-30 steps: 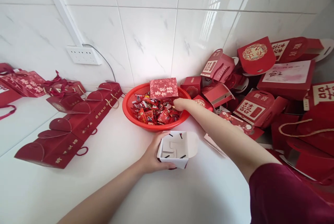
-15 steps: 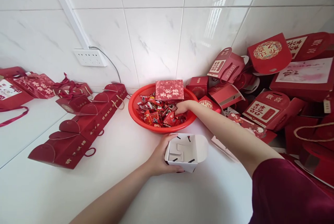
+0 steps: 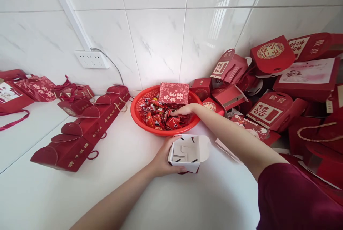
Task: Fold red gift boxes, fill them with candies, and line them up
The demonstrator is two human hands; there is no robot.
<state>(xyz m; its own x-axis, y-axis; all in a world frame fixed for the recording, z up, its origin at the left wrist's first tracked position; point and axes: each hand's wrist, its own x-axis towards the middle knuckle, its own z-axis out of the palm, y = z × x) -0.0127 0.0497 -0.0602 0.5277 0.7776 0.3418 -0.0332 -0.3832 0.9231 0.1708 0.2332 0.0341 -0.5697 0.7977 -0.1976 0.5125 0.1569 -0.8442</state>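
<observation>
My left hand (image 3: 163, 158) is closed around the side of a small gift box (image 3: 187, 165), which has dark red outer walls. Its lid flap is up, and the white inside with dark cord ends faces me. Beyond it stands a red plastic basket (image 3: 136, 121) holding many wrapped candies (image 3: 158, 119). My right hand (image 3: 184, 109) reaches into the basket from the right, touching the candies. One or two digits point left; the others are buried, so their grip is hidden. A patterned red box (image 3: 173, 93) with pale characters leans at the back of the basket.
A row of dark red boxes (image 3: 88, 133) with cord loops stands at left, with ribbon-tied boxes (image 3: 76, 92) behind. Several red gift boxes (image 3: 270, 110) are heaped at right against the tiled wall (image 3: 158, 44). A power socket (image 3: 92, 59) with a cable is on the wall.
My right hand has moved slightly left and deeper among the candies. The gift box in my left hand has shifted a little up and left.
</observation>
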